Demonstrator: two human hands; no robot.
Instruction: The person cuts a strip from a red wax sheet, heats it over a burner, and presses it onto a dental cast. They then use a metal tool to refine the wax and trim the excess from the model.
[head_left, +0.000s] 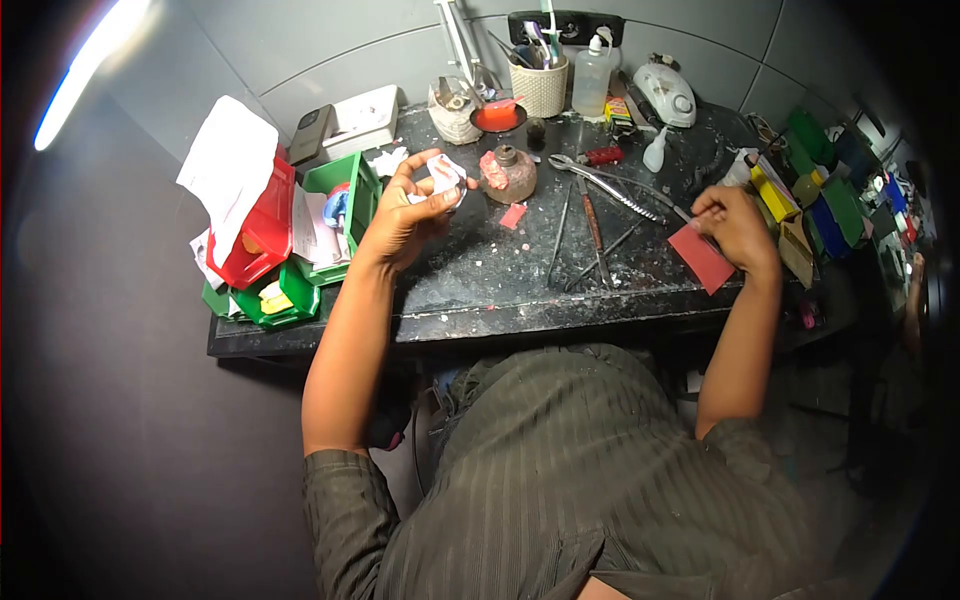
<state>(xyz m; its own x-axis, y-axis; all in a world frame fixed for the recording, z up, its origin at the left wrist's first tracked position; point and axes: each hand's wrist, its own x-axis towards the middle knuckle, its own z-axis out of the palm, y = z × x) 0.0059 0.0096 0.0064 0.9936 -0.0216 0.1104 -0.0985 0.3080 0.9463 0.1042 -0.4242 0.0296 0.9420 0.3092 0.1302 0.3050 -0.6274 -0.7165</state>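
Observation:
My left hand (412,215) is raised over the left part of the bench, fingers curled round a small white plaster dental cast (446,174) with pink-red wax on it. At the right, my right hand (737,228) bends down over a pink wax sheet (704,260), fingers pinched together. A thin grey piece reaches its fingertips, but I cannot make out what it is. Just right of the cast stands a glass spirit burner (508,176) with pink wax stuck to its side. A small wax piece (513,216) lies in front of the burner.
Metal pliers (612,187), a brown-handled tool (592,222) and thin instruments lie mid-bench. Red and green bins (345,185) stand at left. Behind are a dish of red wax (498,117), a brush cup (540,88) and a clear bottle (591,82). Coloured boxes (775,190) crowd the right.

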